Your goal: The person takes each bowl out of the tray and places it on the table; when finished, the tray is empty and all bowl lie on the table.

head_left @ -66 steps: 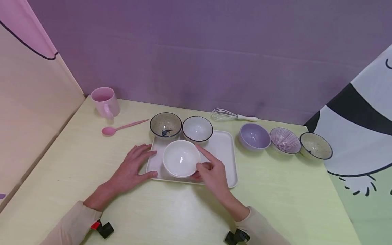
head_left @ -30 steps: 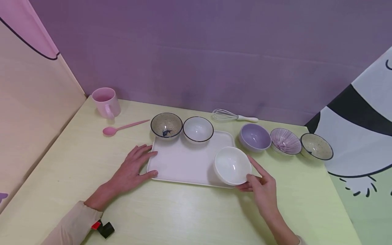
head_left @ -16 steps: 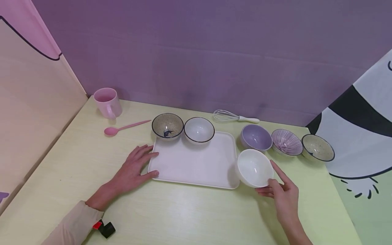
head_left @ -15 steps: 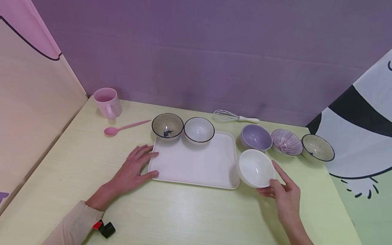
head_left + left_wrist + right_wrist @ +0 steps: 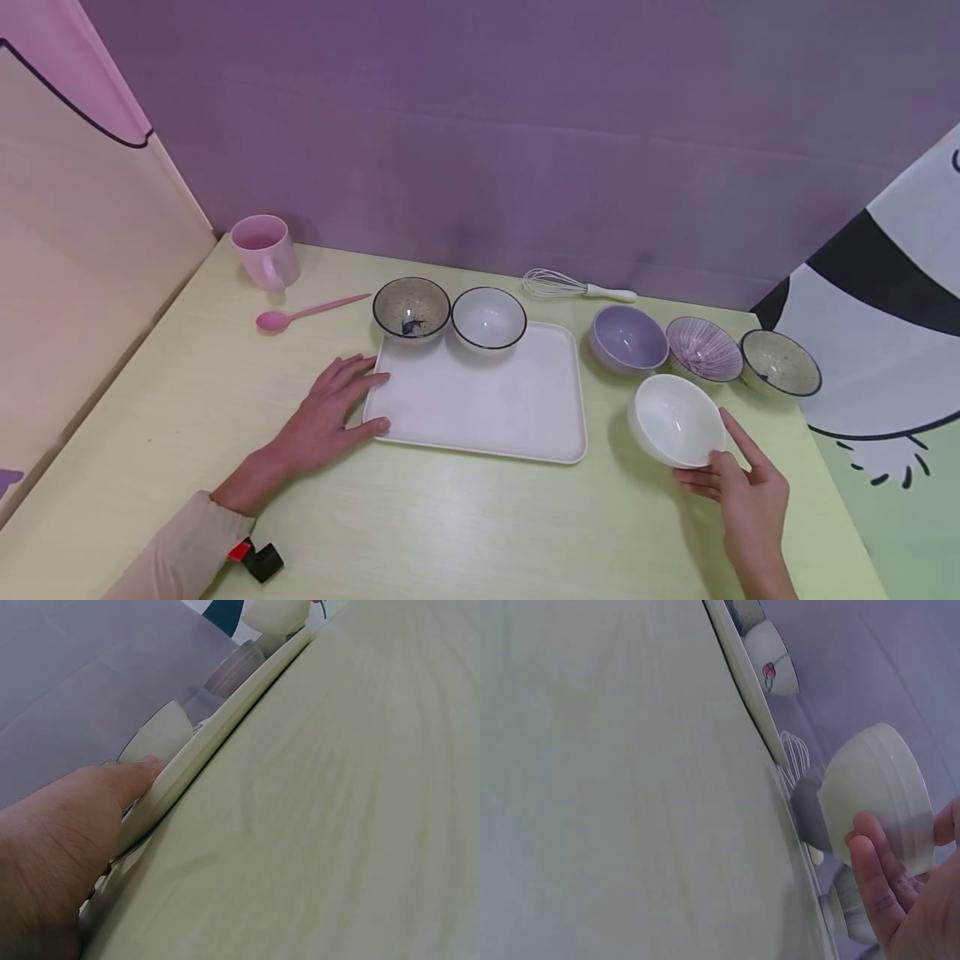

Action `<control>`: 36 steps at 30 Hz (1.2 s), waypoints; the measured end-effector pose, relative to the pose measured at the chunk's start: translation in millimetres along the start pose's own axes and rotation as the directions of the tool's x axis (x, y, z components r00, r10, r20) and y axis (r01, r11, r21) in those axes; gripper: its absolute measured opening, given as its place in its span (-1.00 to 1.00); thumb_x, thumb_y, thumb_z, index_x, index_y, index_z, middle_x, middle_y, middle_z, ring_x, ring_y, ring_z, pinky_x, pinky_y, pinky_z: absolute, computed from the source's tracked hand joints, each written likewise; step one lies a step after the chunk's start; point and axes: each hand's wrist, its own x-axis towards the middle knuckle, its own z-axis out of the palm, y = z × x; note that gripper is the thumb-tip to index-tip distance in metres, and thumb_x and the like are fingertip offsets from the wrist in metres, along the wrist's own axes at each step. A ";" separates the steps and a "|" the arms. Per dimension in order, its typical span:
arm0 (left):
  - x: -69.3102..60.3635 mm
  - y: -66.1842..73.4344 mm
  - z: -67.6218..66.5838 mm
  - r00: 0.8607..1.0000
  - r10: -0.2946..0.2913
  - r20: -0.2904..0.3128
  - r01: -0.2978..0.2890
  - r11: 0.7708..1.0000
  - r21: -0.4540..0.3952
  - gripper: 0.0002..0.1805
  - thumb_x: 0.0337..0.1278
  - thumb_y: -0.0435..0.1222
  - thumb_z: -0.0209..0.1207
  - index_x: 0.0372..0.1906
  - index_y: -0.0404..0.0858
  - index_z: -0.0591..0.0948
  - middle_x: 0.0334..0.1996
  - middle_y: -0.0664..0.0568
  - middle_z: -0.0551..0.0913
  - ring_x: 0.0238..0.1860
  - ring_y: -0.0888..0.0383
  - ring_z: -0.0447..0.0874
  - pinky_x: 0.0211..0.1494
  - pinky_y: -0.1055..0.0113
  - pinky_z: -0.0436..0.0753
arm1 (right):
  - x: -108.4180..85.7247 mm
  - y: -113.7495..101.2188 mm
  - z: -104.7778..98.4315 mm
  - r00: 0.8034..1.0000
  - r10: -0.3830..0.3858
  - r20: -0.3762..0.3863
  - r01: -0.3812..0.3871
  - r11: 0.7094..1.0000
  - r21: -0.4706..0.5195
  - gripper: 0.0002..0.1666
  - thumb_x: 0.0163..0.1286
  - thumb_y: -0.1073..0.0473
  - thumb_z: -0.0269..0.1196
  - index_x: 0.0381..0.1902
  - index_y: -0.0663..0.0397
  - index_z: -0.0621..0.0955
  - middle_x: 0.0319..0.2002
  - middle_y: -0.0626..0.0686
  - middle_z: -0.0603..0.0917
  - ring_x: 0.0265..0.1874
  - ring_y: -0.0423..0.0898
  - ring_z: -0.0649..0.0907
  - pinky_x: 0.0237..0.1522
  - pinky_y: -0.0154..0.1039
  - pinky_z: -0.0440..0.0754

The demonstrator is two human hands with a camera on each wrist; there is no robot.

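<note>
My right hand (image 5: 750,500) grips a plain white bowl (image 5: 677,421) by its right side, tilted and held above the table to the right of the tray. In the right wrist view, fingers (image 5: 881,877) lie under the bowl (image 5: 877,795), which is off the tabletop. My left hand (image 5: 318,421) rests at the left edge of the white tray (image 5: 480,400), fingers spread and thumb on the rim. A speckled brown bowl (image 5: 411,308) and a white bowl with a dark rim (image 5: 489,318) stand side by side at the tray's back edge.
Behind the held bowl stand a purple bowl (image 5: 628,339), a purple-streaked bowl (image 5: 705,348) and a beige bowl (image 5: 780,362) in a row. A whisk (image 5: 577,287) lies near the back edge. A pink mug (image 5: 264,252) and pink spoon (image 5: 300,314) are at the back left.
The right hand has carried the white bowl from over the tray rightward, past the tray's right edge. My left hand has stayed at the tray's left side.
</note>
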 end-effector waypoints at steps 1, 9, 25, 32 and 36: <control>0.0 -0.3 0.3 1.000 0.001 0.000 -0.001 1.000 0.002 -0.26 0.48 0.04 0.39 0.58 -0.22 0.55 0.66 -0.24 0.37 0.72 -0.30 0.13 0.81 -0.28 -0.04 | 1.0 -0.2 -3.0 1.000 0.005 -0.010 -0.005 1.000 0.000 -0.25 0.61 0.45 0.00 0.67 -0.06 0.49 -0.44 -0.04 0.84 -0.60 -0.08 0.85 -0.47 -0.22 0.85; 0.4 0.7 0.7 1.000 -0.001 -0.001 0.001 1.000 0.001 -0.26 0.47 0.03 0.39 0.57 -0.23 0.56 0.66 -0.25 0.38 0.71 -0.31 0.13 0.81 -0.26 -0.03 | 8.1 1.6 -29.8 0.999 0.000 -0.049 0.004 0.997 0.079 -0.27 0.64 0.43 -0.01 0.63 -0.16 0.54 -0.38 -0.06 0.86 -0.61 -0.05 0.85 -0.51 -0.20 0.85; 0.2 -0.3 0.9 1.000 0.001 -0.003 -0.001 1.000 0.007 -0.25 0.46 0.04 0.39 0.57 -0.23 0.56 0.65 -0.25 0.39 0.71 -0.30 0.15 0.81 -0.26 -0.02 | 29.0 -7.7 -70.7 0.962 0.153 -0.225 -0.121 0.981 0.152 -0.25 0.65 0.37 -0.02 0.65 -0.30 0.50 -0.36 -0.18 0.82 -0.66 0.01 0.82 -0.59 -0.13 0.83; -0.1 -0.2 -0.1 1.000 0.006 -0.008 -0.006 1.000 0.006 -0.26 0.46 0.03 0.39 0.57 -0.24 0.56 0.64 -0.26 0.39 0.70 -0.31 0.15 0.80 -0.27 -0.01 | 38.7 -3.6 -84.7 0.948 0.144 -0.284 -0.108 0.984 0.140 -0.28 0.67 0.35 -0.01 0.65 -0.28 0.51 0.00 -0.27 0.74 -0.65 -0.04 0.83 -0.58 -0.15 0.83; 0.0 -0.1 0.2 1.000 0.004 -0.007 -0.004 1.000 0.009 -0.26 0.46 0.03 0.39 0.57 -0.23 0.56 0.64 -0.25 0.40 0.70 -0.31 0.15 0.81 -0.26 -0.02 | 43.7 0.5 -92.3 0.944 0.135 -0.301 -0.085 0.981 0.174 -0.28 0.66 0.37 -0.01 0.64 -0.23 0.53 -0.16 -0.30 0.75 -0.67 -0.02 0.82 -0.61 -0.12 0.82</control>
